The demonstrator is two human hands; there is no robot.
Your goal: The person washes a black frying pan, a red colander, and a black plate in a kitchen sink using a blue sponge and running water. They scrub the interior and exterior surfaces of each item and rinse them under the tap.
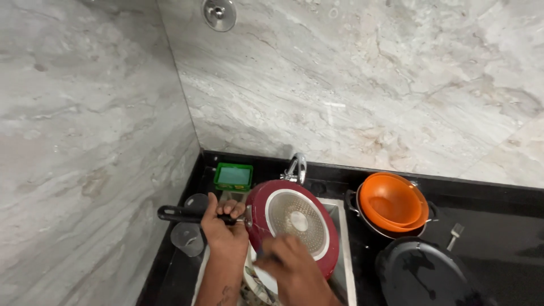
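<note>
- Left hand (222, 226): fingers clamped around the black handle (184, 213) of a red frying pan (294, 224), held tilted over the sink (340, 212), underside facing the camera
- Right hand (292, 266): pressed against the pan's lower rim, fingers curled; whether it grips anything cannot be told
- Pan base: pale disc with a dotted metal centre, just right of the left hand
- Clear plastic cups (188, 237): two, just left of the left hand
- Green soap dish (233, 177): beyond the left hand, by the wall
- Tap (296, 168): directly behind the pan
- Orange bowls (392, 202): stacked in a dark pot, right of the pan
- Black griddle (422, 275): right of the right hand, on the black counter (498, 226)
</note>
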